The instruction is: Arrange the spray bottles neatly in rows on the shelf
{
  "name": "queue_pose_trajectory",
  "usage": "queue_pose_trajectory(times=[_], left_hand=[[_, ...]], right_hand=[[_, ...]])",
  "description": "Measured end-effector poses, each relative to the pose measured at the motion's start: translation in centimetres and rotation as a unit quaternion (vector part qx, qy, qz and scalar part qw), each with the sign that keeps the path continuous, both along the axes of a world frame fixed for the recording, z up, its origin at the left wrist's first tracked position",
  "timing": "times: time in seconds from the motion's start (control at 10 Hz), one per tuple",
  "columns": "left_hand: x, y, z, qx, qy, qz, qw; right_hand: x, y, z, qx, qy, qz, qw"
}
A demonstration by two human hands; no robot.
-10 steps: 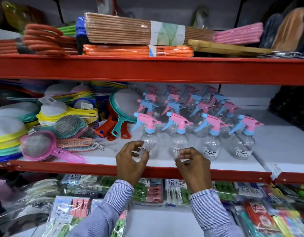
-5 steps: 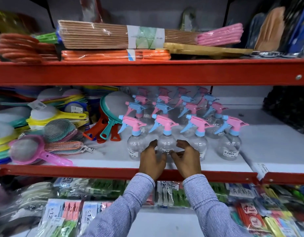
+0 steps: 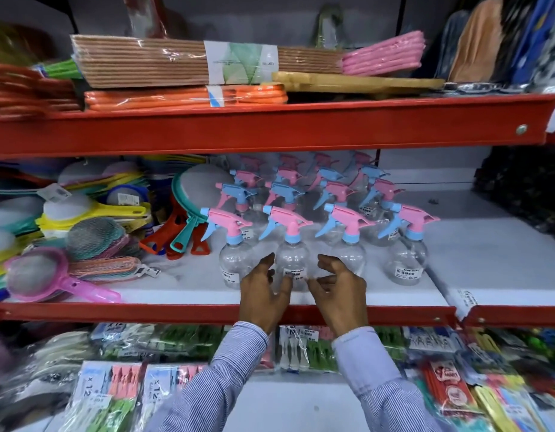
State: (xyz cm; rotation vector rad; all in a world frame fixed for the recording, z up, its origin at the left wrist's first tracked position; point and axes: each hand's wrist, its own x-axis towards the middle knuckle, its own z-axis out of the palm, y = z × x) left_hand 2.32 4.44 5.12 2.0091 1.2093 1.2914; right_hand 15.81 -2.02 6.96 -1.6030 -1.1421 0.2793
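Red-edged shop shelving carried a white middle shelf (image 3: 182, 291) on which clear spray bottles with pink and blue trigger heads stood in rows running from the front edge toward the back. Four bottles formed the front row. Both hands reached to the second bottle from the left (image 3: 291, 260): the left hand (image 3: 263, 294) and the right hand (image 3: 338, 291) sat on either side of it, fingers half curled and spread, close against its body but not closed around it. Plastic strainers (image 3: 61, 275) lay heaped at the shelf's left end.
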Motion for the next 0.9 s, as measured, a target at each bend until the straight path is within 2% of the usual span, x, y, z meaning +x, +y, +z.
queue_pose_trajectory(times=[0.1, 0.2, 0.4, 0.5, 0.9], left_hand=[[0.5, -1.6, -0.1, 0.054, -0.061, 0.034, 0.996], [2.7, -3.8, -0.1, 0.096, -0.064, 0.003, 0.993], [8.5, -4.5, 0.1, -0.027, 0.001, -0.078, 0.997], [9.1, -4.2, 0.0, -0.062, 0.017, -0.082, 0.995], [9.4, -4.3, -0.2, -0.046, -0.004, -0.063, 0.997]], right_hand=[[2.0, -2.6, -0.2, 0.049, -0.015, -0.070, 0.996], [5.0, -3.7, -0.2, 0.070, -0.025, -0.138, 0.988], [8.8, -2.8, -0.3, -0.047, -0.011, -0.012, 0.999], [9.1, -2.5, -0.2, -0.035, -0.016, 0.014, 0.999], [9.5, -2.3, -0.5, 0.000, 0.027, 0.007, 1.000]])
